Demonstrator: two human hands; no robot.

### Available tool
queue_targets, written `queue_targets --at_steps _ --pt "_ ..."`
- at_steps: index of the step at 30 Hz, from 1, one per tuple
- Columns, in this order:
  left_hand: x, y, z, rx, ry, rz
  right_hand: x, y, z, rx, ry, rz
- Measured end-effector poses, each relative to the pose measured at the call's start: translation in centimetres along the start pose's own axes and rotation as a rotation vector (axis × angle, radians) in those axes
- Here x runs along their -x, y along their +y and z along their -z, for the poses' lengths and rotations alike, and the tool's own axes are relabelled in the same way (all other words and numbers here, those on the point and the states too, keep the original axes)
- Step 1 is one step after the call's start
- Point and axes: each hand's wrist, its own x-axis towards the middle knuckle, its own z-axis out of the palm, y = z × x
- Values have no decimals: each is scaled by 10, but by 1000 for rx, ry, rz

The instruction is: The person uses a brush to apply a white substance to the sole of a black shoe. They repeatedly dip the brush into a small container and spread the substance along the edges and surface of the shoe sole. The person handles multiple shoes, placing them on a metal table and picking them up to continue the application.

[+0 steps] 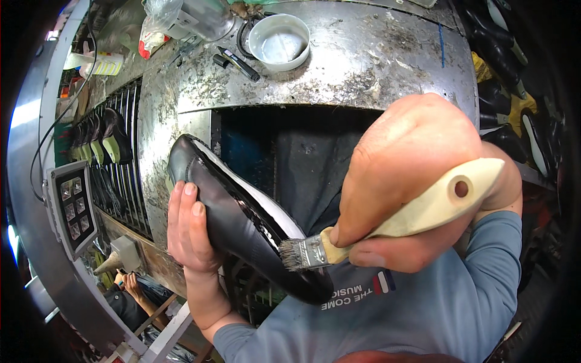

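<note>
A smooth black shoe (233,212) lies slantwise in front of my blue-grey shirt (436,302), its far end pointing left, a white strip running along its right side. My left hand (195,236) holds the shoe from the left: the fingers rest side by side against its surface, while any grip beneath is hidden. My right hand (411,151), right of the shoe, is clenched around a flat brush with a pale wooden handle (414,218); its grey bristles touch the shoe's right edge, towards the near end. Beyond the shoe extends a worn grey metal workbench (375,54), bearing a round translucent plastic bowl (284,65) and an uncapped black marker pen (241,65), its small black cap (220,60) just beside it. Left of the shoe are a dark barred rack (138,212) carrying black shoes with pale green undersides (117,142) and a white-framed panel of six square cells (74,209).
</note>
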Motion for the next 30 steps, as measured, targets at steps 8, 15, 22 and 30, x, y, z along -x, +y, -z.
queue_targets --at_steps 8,15,22,30 --pt "0 0 -4 44 -35 128 -2 -8 2 66 61 45" --pt "7 4 -14 127 -1 314 5 -8 -8 -50 190 39" --pt "17 15 -14 374 -59 521 -11 -14 -6 -126 195 105" --pt "1 43 -4 801 -285 805 -36 -12 -1 -65 182 209"
